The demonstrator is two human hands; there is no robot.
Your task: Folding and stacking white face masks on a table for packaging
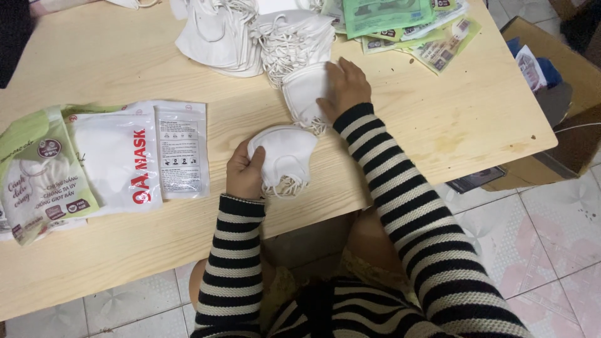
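Left hand (244,172) grips a folded white mask (285,156), fingers closed on its edge, near the front edge of the wooden table (125,62). Right hand (344,86) lies spread, palm down, on a second white mask (305,94) at the foot of the mask pile (250,34). Sealed mask packets (119,164) lie to the left.

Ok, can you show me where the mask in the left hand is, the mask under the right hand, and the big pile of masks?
Held mask (285,150), head view, its white front.
Second mask (303,94), head view, bare middle.
Mask pile (216,40), head view, top mask.
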